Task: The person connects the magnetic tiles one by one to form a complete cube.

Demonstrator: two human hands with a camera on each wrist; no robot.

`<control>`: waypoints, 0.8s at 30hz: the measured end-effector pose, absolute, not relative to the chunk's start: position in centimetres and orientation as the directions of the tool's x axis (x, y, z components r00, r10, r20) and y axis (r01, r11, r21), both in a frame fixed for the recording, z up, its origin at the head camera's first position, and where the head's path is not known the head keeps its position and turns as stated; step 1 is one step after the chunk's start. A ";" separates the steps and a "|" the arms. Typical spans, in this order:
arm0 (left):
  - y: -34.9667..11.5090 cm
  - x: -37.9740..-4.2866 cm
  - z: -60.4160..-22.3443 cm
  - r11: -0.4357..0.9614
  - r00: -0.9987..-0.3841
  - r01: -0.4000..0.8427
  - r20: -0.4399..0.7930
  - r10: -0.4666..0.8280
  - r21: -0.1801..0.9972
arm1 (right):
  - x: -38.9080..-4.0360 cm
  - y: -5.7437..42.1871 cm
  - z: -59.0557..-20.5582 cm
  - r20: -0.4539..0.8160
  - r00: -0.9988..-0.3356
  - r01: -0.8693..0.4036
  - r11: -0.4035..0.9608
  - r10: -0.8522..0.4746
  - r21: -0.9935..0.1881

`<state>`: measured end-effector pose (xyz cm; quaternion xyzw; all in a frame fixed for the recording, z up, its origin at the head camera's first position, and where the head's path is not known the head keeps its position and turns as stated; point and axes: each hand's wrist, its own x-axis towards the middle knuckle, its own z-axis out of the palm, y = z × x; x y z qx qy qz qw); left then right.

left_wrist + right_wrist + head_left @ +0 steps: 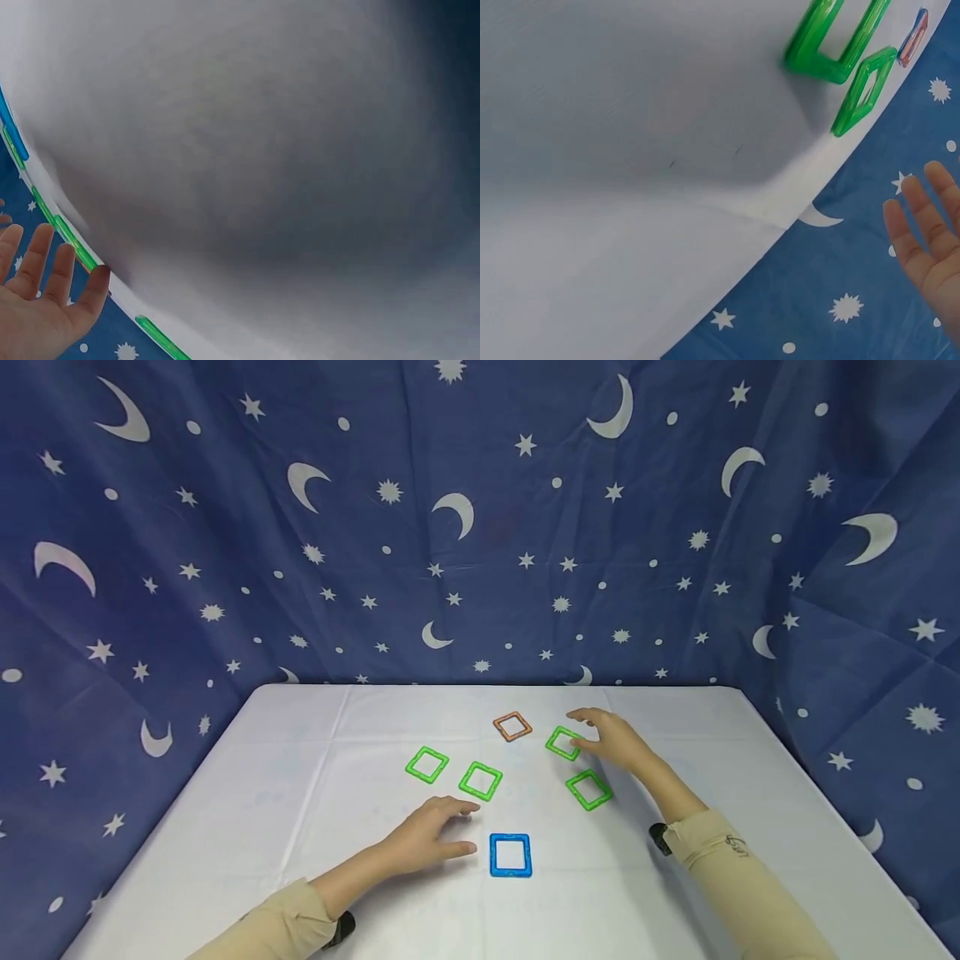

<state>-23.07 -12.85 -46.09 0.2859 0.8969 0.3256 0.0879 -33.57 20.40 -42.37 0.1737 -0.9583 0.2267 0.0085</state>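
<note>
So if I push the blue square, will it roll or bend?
The blue square probably won't roll, because it lies flat. It looks stiff, since its sides run straight. It's likely light, being just a narrow frame around an open middle.

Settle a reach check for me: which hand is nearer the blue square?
Left. The left hand is just left of the blue square, not touching it; the right hand is farther off, beyond it and rightward, by a green square.

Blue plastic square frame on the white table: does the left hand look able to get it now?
Likely yes: the left hand is open beside the blue plastic square frame, and nothing visible stands between them.
</note>
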 end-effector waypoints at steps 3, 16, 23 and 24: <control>-12.4 -22.9 -46.1 0.634 -0.814 0.468 0.020 0.581 0.615 | -33.5 20.1 -42.3 0.078 -0.940 -0.333 0.840 -0.333 -0.429; -10.5 -22.1 -46.7 0.740 -0.809 0.562 0.060 0.584 0.371 | -33.0 20.0 -42.1 -0.007 -0.940 -0.308 0.856 -0.341 -0.415; -9.8 -22.0 -46.8 0.760 -0.819 0.558 0.077 0.568 0.333 | -32.6 20.0 -42.2 -0.014 -0.951 -0.278 0.879 -0.308 -0.387; -9.7 -22.0 -46.8 0.761 -0.820 0.558 0.078 0.567 0.332 | -32.5 20.0 -42.3 -0.018 -0.953 -0.273 0.882 -0.303 -0.385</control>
